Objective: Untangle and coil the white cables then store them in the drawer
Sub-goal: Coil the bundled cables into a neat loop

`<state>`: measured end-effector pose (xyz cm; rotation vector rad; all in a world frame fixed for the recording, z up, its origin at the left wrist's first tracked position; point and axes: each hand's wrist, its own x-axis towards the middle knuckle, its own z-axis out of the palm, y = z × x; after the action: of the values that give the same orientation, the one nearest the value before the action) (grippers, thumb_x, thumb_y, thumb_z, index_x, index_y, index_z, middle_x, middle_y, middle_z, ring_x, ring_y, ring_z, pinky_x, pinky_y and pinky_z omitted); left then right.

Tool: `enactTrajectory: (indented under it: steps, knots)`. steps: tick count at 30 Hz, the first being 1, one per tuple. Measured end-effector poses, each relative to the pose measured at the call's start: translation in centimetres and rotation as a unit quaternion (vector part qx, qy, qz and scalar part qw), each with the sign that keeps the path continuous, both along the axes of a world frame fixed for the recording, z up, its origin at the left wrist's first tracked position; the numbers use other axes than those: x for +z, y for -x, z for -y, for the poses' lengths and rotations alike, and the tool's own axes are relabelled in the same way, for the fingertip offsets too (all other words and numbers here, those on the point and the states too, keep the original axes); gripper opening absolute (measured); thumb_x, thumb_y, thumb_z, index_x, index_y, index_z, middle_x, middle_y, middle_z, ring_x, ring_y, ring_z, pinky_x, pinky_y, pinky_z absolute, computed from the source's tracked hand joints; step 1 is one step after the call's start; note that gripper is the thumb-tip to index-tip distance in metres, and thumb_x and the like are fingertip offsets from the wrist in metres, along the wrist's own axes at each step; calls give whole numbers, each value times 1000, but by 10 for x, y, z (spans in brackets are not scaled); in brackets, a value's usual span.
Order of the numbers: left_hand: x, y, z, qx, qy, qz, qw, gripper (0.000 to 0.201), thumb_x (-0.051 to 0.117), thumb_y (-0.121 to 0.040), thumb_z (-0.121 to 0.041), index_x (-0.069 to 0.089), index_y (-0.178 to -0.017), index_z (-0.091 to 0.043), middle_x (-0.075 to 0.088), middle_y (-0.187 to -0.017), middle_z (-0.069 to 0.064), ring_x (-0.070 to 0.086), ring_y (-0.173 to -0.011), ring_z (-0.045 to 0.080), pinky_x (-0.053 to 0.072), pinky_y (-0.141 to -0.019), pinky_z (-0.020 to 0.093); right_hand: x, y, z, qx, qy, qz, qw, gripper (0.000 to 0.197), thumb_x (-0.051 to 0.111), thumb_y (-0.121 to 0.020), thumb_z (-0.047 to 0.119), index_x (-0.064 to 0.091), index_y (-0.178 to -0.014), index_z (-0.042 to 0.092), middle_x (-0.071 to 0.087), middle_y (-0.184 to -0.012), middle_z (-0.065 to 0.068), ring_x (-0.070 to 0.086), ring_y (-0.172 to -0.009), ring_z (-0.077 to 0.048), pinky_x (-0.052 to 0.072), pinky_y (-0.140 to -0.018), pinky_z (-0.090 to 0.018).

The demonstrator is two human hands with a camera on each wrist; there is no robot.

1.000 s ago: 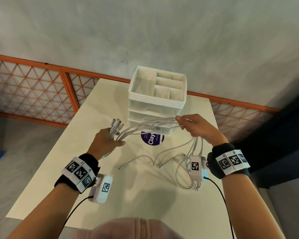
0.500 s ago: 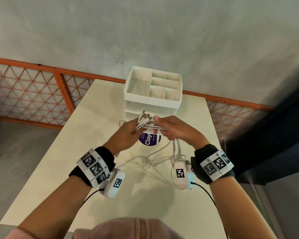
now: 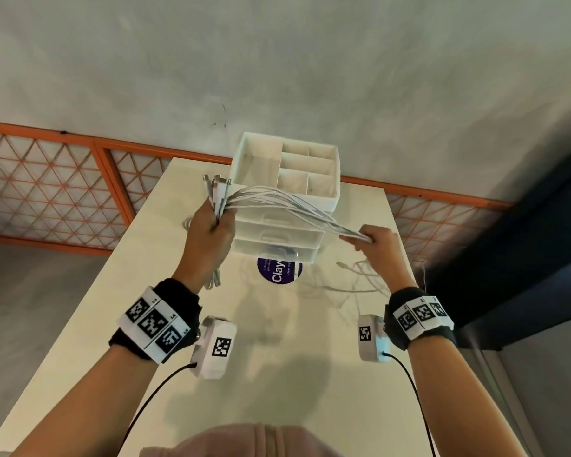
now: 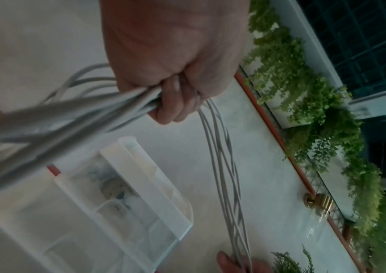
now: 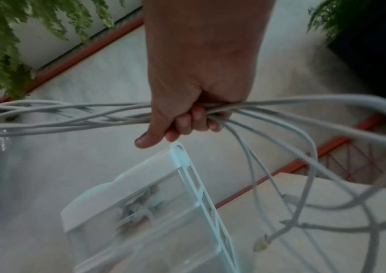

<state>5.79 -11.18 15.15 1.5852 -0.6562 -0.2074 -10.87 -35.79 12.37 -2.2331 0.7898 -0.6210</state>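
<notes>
From the head view we see our left hand (image 3: 213, 225) and right hand (image 3: 378, 242) both gripping a bundle of white cables (image 3: 287, 202) stretched between them above the table (image 3: 277, 357), in front of the drawer unit (image 3: 285, 196); the left wrist view shows fingers (image 4: 171, 103) curled round the cables (image 4: 222, 166); the right wrist view shows fingers (image 5: 187, 122) clenched on cables (image 5: 82, 118) whose loose ends dangle over the table.

wrists: black bands (image 3: 422, 319) | white coded tags (image 3: 152, 324) | white camera boxes (image 3: 215, 347) | black leads (image 3: 416, 394)

2 hands (image 3: 211, 225), approx 7 white cables (image 3: 287, 202), 1 drawer unit (image 3: 277, 225), 1 table (image 3: 277, 357).
</notes>
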Motion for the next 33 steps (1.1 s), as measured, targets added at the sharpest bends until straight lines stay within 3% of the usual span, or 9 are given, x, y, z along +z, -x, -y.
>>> enactTrajectory:
  steps: [4, 7, 10, 13, 17, 21, 28, 31, 33]
  knots:
    - [-3, 4, 1, 30, -50, 32, 998, 24, 43, -98, -14, 48, -93, 9, 38, -49, -13, 35, -45, 5, 27, -46, 27, -6, 4, 8, -14, 60, 8, 998, 35, 76, -75, 29, 57, -62, 2, 52, -51, -7, 39, -47, -14, 33, -47, -23]
    - [-13, 1, 0, 23, -160, 48, 986, 8, 50, -96, -15, 52, -93, -7, 40, -59, -8, 39, -52, 16, 30, -48, 26, -21, 6, 0, 16, 11, -129, 991, 35, 78, -73, 33, 52, -63, 13, 52, -57, 2, 46, -54, -15, 32, -50, -22]
    - [-23, 1, -7, -36, -251, -8, 967, 23, 62, -90, -20, 45, -99, -8, 42, -66, -4, 41, -63, 21, 29, -48, 28, -40, 9, -9, 115, -37, -392, 912, 34, 80, -72, 33, 61, -94, 15, 62, -94, -2, 59, -90, -22, 42, -69, -21]
    - [-24, 8, -12, -59, -247, -41, 966, 39, 71, -83, -30, 43, -100, -11, 41, -64, -4, 39, -53, 11, 28, -48, 26, -46, 13, -16, 116, -60, -533, 836, 86, 85, -64, 35, 43, -136, 14, 51, -139, -3, 48, -128, -26, 41, -104, -39]
    - [-18, 15, -9, -107, -121, -110, 981, 32, 60, -89, -40, 48, -98, -12, 28, -50, -11, 22, -37, 6, 23, -39, 21, -14, -3, -35, 146, -38, -448, 881, 106, 83, -69, 33, 18, -149, 8, 29, -154, -11, 30, -141, -27, 28, -113, -35]
    - [-6, 28, -2, -154, -13, -177, 972, 42, 46, -93, -45, 34, -62, -20, 15, -51, -8, 12, -42, 9, 15, -40, 19, 20, -34, -81, 236, -75, -176, 953, 54, 70, -82, 40, 53, -130, 23, 50, -138, 2, 45, -131, -15, 32, -105, -21]
    - [4, 32, -1, -162, 82, -185, 966, 50, 38, -91, -54, 28, -55, -20, 15, -54, -1, 19, -42, 10, 26, -40, 19, 16, -59, -128, 403, -229, -185, 867, 33, 64, -86, 37, 70, -111, 16, 70, -116, -3, 59, -118, -13, 35, -113, -41]
    - [4, 22, -5, -133, 124, -215, 960, 44, 38, -91, -51, 33, -61, -19, 23, -57, -4, 27, -47, 9, 39, -49, 21, 17, -56, -130, 409, -273, -144, 859, 26, 52, -96, 16, 64, -104, -6, 70, -105, -22, 64, -109, -25, 41, -108, -35]
    - [1, 16, -9, -92, 154, -239, 954, 42, 39, -96, -41, 38, -64, -15, 35, -55, -4, 40, -49, 10, 52, -59, 25, 26, -53, -129, 384, -271, -125, 874, 26, 46, -99, 21, 58, -85, 2, 65, -75, -12, 66, -83, -24, 49, -92, -29]
